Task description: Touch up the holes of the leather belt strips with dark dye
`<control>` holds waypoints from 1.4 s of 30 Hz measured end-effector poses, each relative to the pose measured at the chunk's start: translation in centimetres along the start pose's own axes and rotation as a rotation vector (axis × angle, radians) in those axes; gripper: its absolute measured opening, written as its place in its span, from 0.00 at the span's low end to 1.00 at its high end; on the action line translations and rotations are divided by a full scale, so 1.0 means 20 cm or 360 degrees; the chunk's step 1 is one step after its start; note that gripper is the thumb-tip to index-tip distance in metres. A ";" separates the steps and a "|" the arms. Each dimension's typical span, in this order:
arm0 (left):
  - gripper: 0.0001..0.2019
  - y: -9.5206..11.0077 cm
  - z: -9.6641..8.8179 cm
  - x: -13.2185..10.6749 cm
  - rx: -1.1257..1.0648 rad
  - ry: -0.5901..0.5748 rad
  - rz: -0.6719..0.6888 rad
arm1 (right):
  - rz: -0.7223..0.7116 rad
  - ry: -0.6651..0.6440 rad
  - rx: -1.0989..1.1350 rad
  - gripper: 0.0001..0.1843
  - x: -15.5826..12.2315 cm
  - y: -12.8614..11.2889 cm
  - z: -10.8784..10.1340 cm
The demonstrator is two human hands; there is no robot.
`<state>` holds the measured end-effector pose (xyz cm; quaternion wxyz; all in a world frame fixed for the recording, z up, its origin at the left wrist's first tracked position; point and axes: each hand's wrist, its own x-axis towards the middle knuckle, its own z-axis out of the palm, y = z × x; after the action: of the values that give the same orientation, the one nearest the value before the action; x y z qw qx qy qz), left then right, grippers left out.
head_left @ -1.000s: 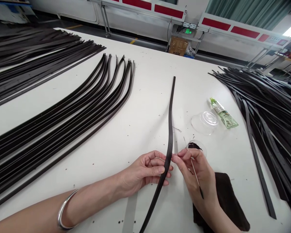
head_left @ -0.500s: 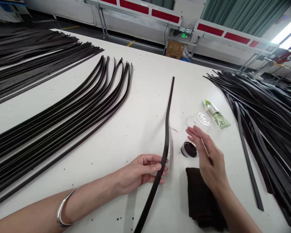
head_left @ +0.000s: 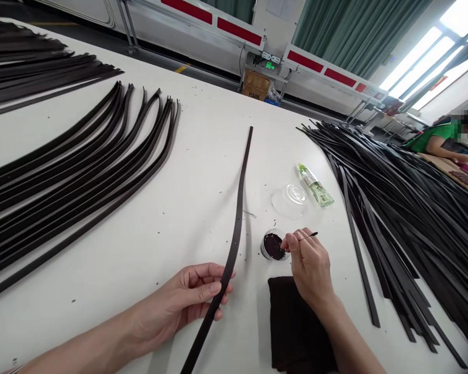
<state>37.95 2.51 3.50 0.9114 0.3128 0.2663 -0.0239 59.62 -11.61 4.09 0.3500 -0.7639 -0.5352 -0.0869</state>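
Observation:
My left hand (head_left: 197, 291) pinches a long black strap (head_left: 239, 213) with small holes, thumb on top and fingers beneath. The strap's far part rises from my grip and its near end runs out of view at the bottom. My right hand (head_left: 312, 265) is closed around a thin, dark-tipped stick (head_left: 310, 236) that looks like a cotton swab; its dark tip points away to the right. The right fingertips are at the right edge of a small clear cup (head_left: 263, 251) of dark contents. A folded dark cloth (head_left: 292, 322) lies under my right wrist.
A clear plastic lid (head_left: 286, 202) and a green tube-like bottle (head_left: 315, 186) lie beyond the cup. Straps lie in rows (head_left: 101, 187) on the left, and a large strap pile (head_left: 390, 208) covers the right side. A person in green (head_left: 432, 137) sits at far right.
My right hand has come down to the cup and its fingers have drawn together; the stick's dark tip now points right. My left hand keeps its hold on the strap. The view has turned right.

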 end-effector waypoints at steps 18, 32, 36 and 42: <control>0.05 0.01 0.00 0.00 0.0023 -0.0068 0.0003 | 0.0060 -0.0020 0.0043 0.17 -0.02 -0.01 0.00; 0.08 -0.01 0.00 0.00 0.0007 -0.0166 0.0078 | 0.0882 0.0161 0.1194 0.20 -0.03 -0.25 -0.02; 0.08 -0.02 -0.01 0.01 -0.0030 -0.0219 0.0085 | 0.0308 0.0078 0.0899 0.18 -0.08 -0.33 0.01; 0.07 -0.02 -0.01 0.00 -0.0037 -0.0259 0.0098 | -0.0287 0.0021 0.0734 0.15 -0.10 -0.37 0.04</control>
<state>37.86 2.23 3.12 0.9339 0.3072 0.1819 -0.0181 52.10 -11.26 5.77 0.5095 -0.6122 -0.6047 0.0017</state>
